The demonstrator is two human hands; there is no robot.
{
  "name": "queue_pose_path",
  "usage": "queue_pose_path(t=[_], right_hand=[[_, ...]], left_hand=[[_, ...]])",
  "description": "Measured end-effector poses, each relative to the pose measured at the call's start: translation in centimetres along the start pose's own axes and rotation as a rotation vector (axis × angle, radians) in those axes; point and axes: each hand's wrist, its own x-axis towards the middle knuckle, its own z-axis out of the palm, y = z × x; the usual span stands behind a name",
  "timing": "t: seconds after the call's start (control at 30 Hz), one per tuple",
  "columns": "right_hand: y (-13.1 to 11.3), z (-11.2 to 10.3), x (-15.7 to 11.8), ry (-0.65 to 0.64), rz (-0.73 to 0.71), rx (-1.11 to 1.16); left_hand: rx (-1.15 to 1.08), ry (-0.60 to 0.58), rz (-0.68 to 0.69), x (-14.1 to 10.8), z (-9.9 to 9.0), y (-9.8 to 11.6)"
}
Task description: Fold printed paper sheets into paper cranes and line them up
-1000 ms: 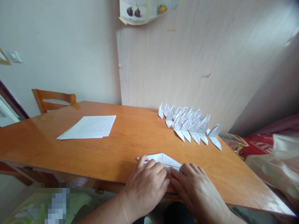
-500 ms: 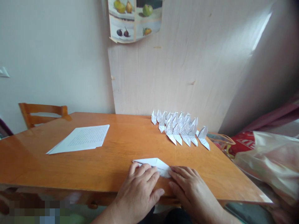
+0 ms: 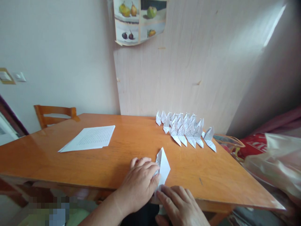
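Note:
A folded white paper point(image 3: 165, 168) with a pointed top lies near the table's front edge, its long axis running away from me. My left hand point(image 3: 142, 179) rests on its left side, the fingers bent and close together, with the thumb on the paper. At the paper's lower end, by the table edge, my right hand point(image 3: 177, 202) presses with its fingertips. The fingers of both hands partly hide the paper's left side and bottom tip.
Several folded paper figures point(image 3: 188, 128) stand in rows at the back right of the wooden table point(image 3: 131, 138). A stack of printed sheets point(image 3: 94, 137) lies at the left. Bags point(image 3: 270, 157) sit beyond the right edge, and a chair point(image 3: 55, 111) stands behind the left.
The folded paper has turned from lying crosswise to pointing away from me. My right hand has moved down and left to its near end. The camera view has shifted slightly left.

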Motion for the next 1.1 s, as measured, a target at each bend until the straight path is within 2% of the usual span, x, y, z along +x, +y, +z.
queue_pose_path(t=[0.07, 0.13, 0.2, 0.27, 0.33, 0.47, 0.57, 0.67, 0.87, 0.97, 1.1], right_hand=[[-0.3, -0.4, 0.6, 0.003, 0.011, 0.089], [-0.1, -1.4, 1.4, -0.074, 0.038, 0.182], [0.8, -2.5, 2.2, -0.173, 0.101, 0.225], [2.2, -3.2, 2.9, -0.18, 0.184, 0.22], [3.8, -3.2, 3.3, -0.156, 0.175, 0.166], [5.6, -2.7, 4.0, -0.229, 0.089, 0.082], [5.2, -2.4, 4.2, -0.264, 0.09, 0.075], [4.0, -2.1, 4.0, -0.235, 0.089, 0.036], [2.1, -1.6, 4.2, -0.25, 0.069, 0.019], [2.2, -1.9, 4.5, -0.254, 0.067, 0.079], [3.6, -1.9, 4.9, -0.201, 0.116, 0.099]], left_hand=[[-0.005, -0.022, 0.002, 0.3, -0.1, -0.4], [0.003, -0.033, 0.014, 0.5, -0.1, -0.8], [0.019, -0.043, 0.04, 0.6, -0.1, -1.2], [0.037, -0.053, 0.07, 0.7, -0.2, -1.5], [0.054, -0.054, 0.099, 0.8, -0.3, -1.8], [0.071, -0.048, 0.155, 1.0, -0.5, -2.6], [0.077, -0.042, 0.194, 1.4, -0.9, -3.3], [0.08, -0.045, 0.214, 2.0, -1.5, -3.5], [0.113, -0.041, 0.157, 2.5, -1.8, -2.3], [0.15, -0.031, 0.115, 2.1, -1.4, -1.4], [0.167, -0.003, 0.069, 1.5, -0.6, -1.0]])
